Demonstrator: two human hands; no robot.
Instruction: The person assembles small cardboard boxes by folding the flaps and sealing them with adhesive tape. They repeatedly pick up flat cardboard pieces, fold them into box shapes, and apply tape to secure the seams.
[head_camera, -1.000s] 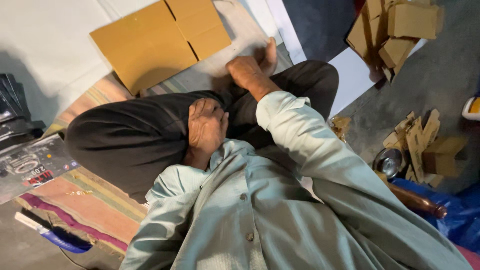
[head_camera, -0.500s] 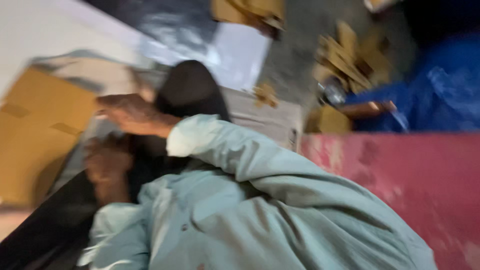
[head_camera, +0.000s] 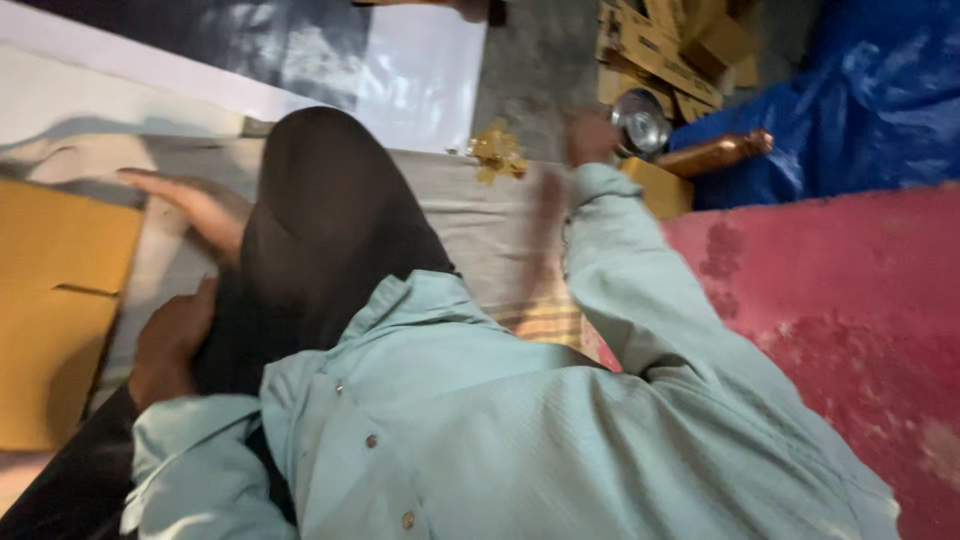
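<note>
Swung out to the right since half a second ago: right hand (head_camera: 590, 135), blurred, now just beside a round metal cup (head_camera: 640, 122) and brown bottle (head_camera: 715, 153); open or closed, cannot tell. Left hand (head_camera: 170, 340) resting on black trouser leg (head_camera: 320, 230), fingers loosely curled, beside flat cardboard (head_camera: 55, 310).

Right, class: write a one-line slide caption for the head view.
Seated person's right hand reaches toward a metal bowl; left hand rests on the knee.
</note>
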